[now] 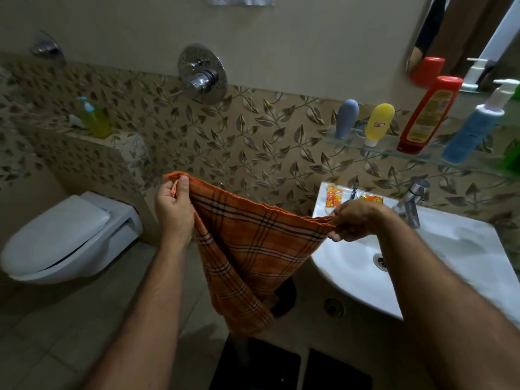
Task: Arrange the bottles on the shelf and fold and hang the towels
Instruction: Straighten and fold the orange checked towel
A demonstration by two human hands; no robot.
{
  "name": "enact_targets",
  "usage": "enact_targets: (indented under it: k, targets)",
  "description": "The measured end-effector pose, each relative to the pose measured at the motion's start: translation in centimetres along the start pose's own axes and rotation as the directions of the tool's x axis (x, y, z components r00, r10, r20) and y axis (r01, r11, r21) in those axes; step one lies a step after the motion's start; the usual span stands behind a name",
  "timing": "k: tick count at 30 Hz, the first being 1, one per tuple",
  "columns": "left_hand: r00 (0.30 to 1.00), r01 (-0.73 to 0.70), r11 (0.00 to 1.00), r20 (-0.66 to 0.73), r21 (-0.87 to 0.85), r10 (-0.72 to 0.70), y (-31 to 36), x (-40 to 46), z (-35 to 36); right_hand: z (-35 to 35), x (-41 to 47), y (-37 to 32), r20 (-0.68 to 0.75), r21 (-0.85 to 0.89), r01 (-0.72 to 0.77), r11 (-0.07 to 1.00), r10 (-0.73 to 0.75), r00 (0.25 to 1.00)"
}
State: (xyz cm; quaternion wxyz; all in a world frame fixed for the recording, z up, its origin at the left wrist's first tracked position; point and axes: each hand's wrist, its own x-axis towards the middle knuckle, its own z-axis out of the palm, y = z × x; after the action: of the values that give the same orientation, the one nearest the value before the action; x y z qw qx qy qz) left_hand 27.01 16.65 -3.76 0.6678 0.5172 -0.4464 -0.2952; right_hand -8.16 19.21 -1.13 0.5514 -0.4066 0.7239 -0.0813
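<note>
Both hands up in front of the person, an orange checked towel (253,249) stretched between them in the air, over the floor between toilet and sink. Left hand (174,212) holds the towel's left top corner, fingers (184,190) curled round the bunched cloth, thumb upright against it. Right hand (356,220) pinches the right top corner, fingers closed on the gathered edge. The top edge runs taut and slopes down from left hand to right. Below it the cloth hangs doubled in a long fold that narrows to a point near the floor.

Glass shelf (394,149) on the wall above the sink, at the right. Along it, left to right: grey-blue bottle (346,118), yellow bottle (378,123) standing on its cap, red bottle (429,114), blue pump bottle (472,130). Something green (510,157) at the shelf's far right end, cut off by the edge of view. All stand near the shelf's front edge, apart from each other.

White sink (422,263) below, tap (412,201) at its back rim, small orange packets (332,197) on its back left corner. White toilet (70,235), lid down, to the left. On the ledge above it, a yellow-green pump bottle (94,118). Chrome shower valve (202,76) on the leaf-patterned wall. Mirror (455,32) top right.
</note>
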Motion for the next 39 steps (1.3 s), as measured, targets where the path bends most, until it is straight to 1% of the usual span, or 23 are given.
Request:
enact_targets:
  k: [3,4,5,7,8,9,11,14,15,18,19,23,25,26,27,28,29,31,32,34,37,39]
  targets:
    - [0.999,0.008,1.000,-0.047,-0.013,-0.008,-0.7,0.6,-1.0,0.7,-0.6,-0.6,-0.033,0.051,0.079,0.996,-0.077,0.996]
    - [0.998,0.017,1.000,-0.065,-0.019,-0.018,-0.8,0.8,-1.3,1.0,-0.6,-0.9,-0.093,0.054,0.095,0.994,-0.090,0.992]
    - [0.997,0.024,1.000,-0.073,-0.020,-0.026,-0.9,0.9,-1.5,1.4,-0.6,-1.1,-0.182,0.043,0.110,0.993,-0.100,0.978]
    - [0.998,0.019,1.000,-0.061,0.010,-0.019,-1.1,1.0,-1.8,1.8,-0.6,-1.6,-0.373,-0.006,0.135,0.991,-0.127,0.919]
    - [0.999,0.011,0.999,-0.049,0.035,-0.009,-1.3,1.0,-1.8,1.9,-0.7,-2.0,-0.436,-0.020,0.152,0.988,-0.145,0.888]
    - [0.999,0.008,0.999,-0.043,0.054,-0.006,-1.5,1.0,-1.9,1.9,-0.9,-2.4,-0.469,-0.023,0.169,0.985,-0.160,0.869]
    - [0.997,0.035,0.997,-0.075,0.073,-0.029,-2.1,1.2,-2.1,1.9,-1.6,-3.4,-0.459,-0.021,0.182,0.983,-0.172,0.872]
    - [0.987,0.091,0.990,-0.141,0.104,-0.076,-2.8,1.7,-2.9,1.5,-3.1,-4.5,-0.355,-0.008,0.253,0.967,-0.239,0.904]
    - [0.987,0.090,0.990,-0.142,0.110,-0.074,-3.0,1.9,-3.2,1.2,-3.4,-4.7,-0.321,0.026,0.294,0.956,-0.270,0.908]
    - [0.985,0.086,0.986,-0.162,0.140,-0.062,-3.1,2.1,-3.7,0.1,-4.1,-4.9,-0.191,0.221,0.377,0.900,-0.339,0.921]
    - [0.983,0.086,0.987,-0.172,0.139,-0.061,-3.1,2.1,-3.8,-0.2,-4.0,-4.9,-0.167,0.245,0.395,0.885,-0.363,0.917]
    - [0.980,0.096,0.985,-0.186,0.144,-0.069,-2.5,2.5,-3.5,-0.6,-3.6,-4.7,-0.158,0.276,0.484,0.831,-0.457,0.875]
    - [0.978,0.085,0.986,-0.200,0.142,-0.056,-2.2,3.0,-3.4,-0.5,-3.5,-4.4,-0.138,0.173,0.530,0.830,-0.512,0.848]
    - [0.980,0.077,0.986,-0.193,0.150,-0.047,-2.0,3.2,-3.4,-0.2,-3.4,-4.3,-0.162,0.068,0.541,0.838,-0.526,0.835]
    - [0.983,0.070,0.984,-0.177,0.161,-0.041,-1.9,3.4,-3.4,0.1,-3.2,-4.2,-0.220,-0.046,0.537,0.842,-0.533,0.817]
    - [0.986,0.068,0.983,-0.159,0.173,-0.040,-1.9,3.6,-3.3,0.5,-2.8,-4.2,-0.295,-0.145,0.528,0.837,-0.546,0.784]
    - [0.989,0.070,0.980,-0.143,0.185,-0.043,-1.8,3.6,-3.2,0.9,-2.6,-4.2,-0.368,-0.206,0.527,0.825,-0.564,0.739]
    - [0.993,0.057,0.975,-0.117,0.215,-0.032,-1.5,3.7,-3.1,1.2,-2.2,-4.3,-0.461,-0.264,0.556,0.788,-0.609,0.645]
    - [0.995,0.039,0.972,-0.104,0.233,-0.015,-1.4,3.8,-3.0,1.0,-2.1,-4.3,-0.465,-0.259,0.576,0.775,-0.623,0.629]
    - [0.997,-0.015,0.962,-0.065,0.274,0.034,-0.9,4.3,-3.0,0.6,-2.5,-4.4,-0.395,-0.136,0.660,0.739,-0.652,0.648]
    - [0.996,-0.084,0.945,-0.001,0.315,0.089,-0.2,5.1,-2.5,0.5,-3.2,-4.8,-0.278,0.181,0.726,0.663,-0.673,0.685]
    - [0.994,-0.104,0.946,-0.004,0.307,0.110,0.5,5.6,-1.9,1.0,-3.5,-5.5,-0.293,0.334,0.727,0.600,-0.667,0.685]
